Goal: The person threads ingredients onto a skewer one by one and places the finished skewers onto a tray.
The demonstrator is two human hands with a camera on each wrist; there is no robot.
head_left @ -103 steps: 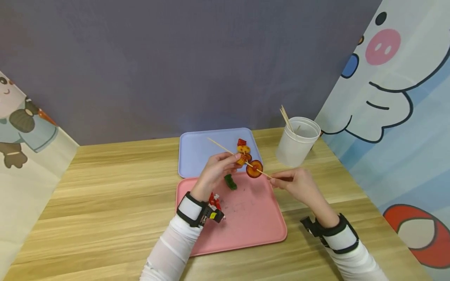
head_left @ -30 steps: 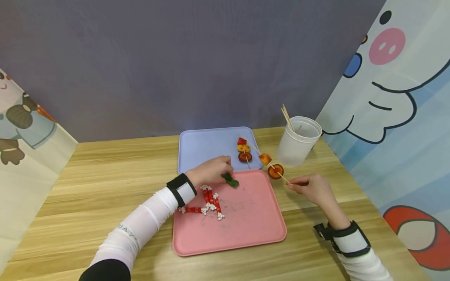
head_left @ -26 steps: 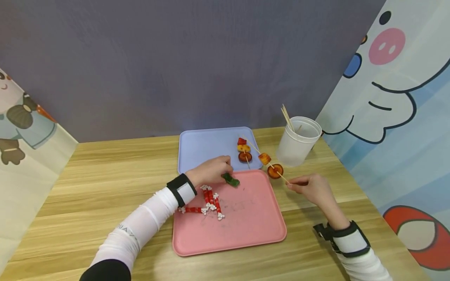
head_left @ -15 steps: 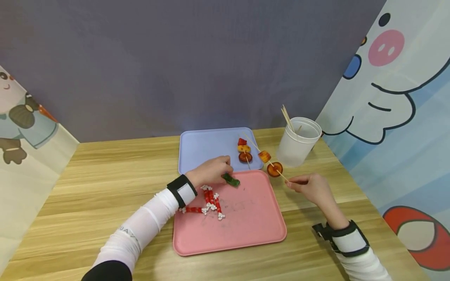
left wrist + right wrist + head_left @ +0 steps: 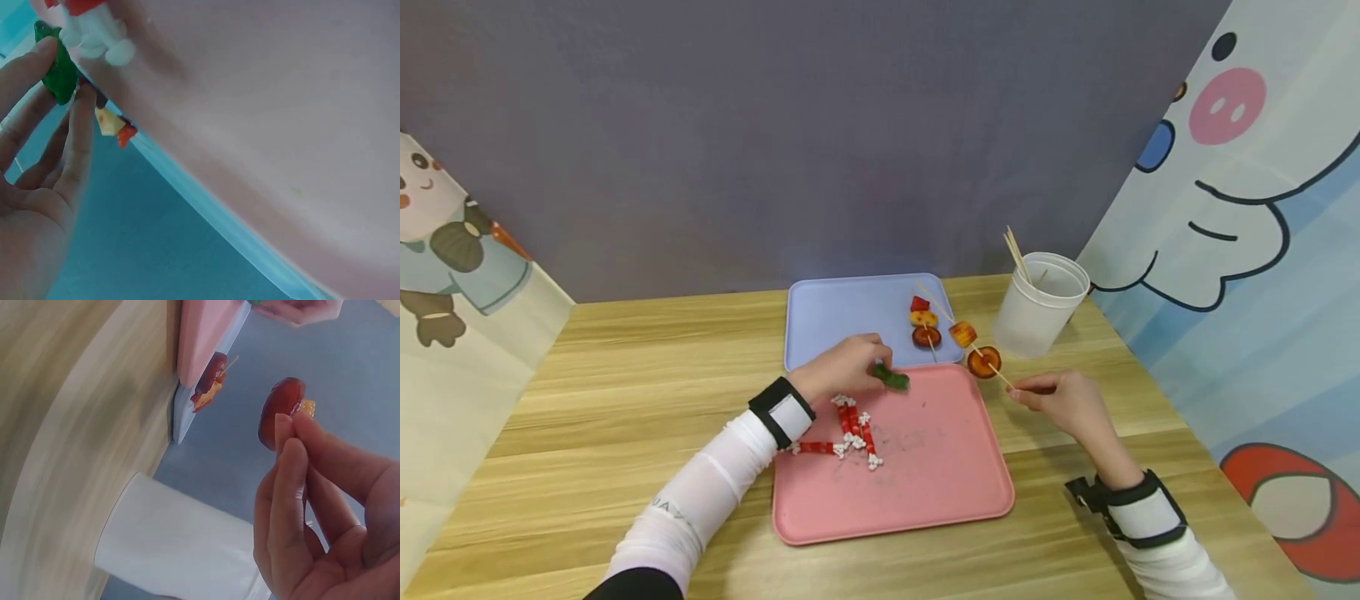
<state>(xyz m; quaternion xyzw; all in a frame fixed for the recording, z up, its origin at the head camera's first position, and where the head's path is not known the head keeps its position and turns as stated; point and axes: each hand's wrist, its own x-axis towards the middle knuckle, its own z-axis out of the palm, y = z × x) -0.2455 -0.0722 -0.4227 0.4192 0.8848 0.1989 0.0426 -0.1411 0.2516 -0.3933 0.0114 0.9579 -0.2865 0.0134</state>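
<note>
My left hand (image 5: 853, 364) pinches a green piece (image 5: 892, 377), like a bit of pepper, between thumb and fingers at the pink tray's (image 5: 925, 504) far edge. In the left wrist view the thumb lies on the green piece (image 5: 60, 74). By its lower end, my right hand (image 5: 1066, 402) pinches a thin wooden skewer (image 5: 1002, 377) over the table's right part. Threaded on it are a round brown-orange slice (image 5: 984, 362) and, higher up, a yellow-orange chunk (image 5: 962, 334). Several red sticks with white knobbed ends (image 5: 868, 437) lie on the pink tray, near my left wrist.
Behind the pink tray lies a blue tray (image 5: 838, 312), holding a skewer with a brown slice (image 5: 927, 337), a yellow piece (image 5: 923, 318) and a red piece (image 5: 920, 304). A white bucket (image 5: 1037, 312) with several bare skewers (image 5: 1017, 254) stands right. A grey wall (image 5: 850, 150) closes the back.
Since the earliest frame, my left hand has left the skewer and moved down-left to the green piece. My right hand has carried the skewer rightward. Over the last second both hands barely move.
</note>
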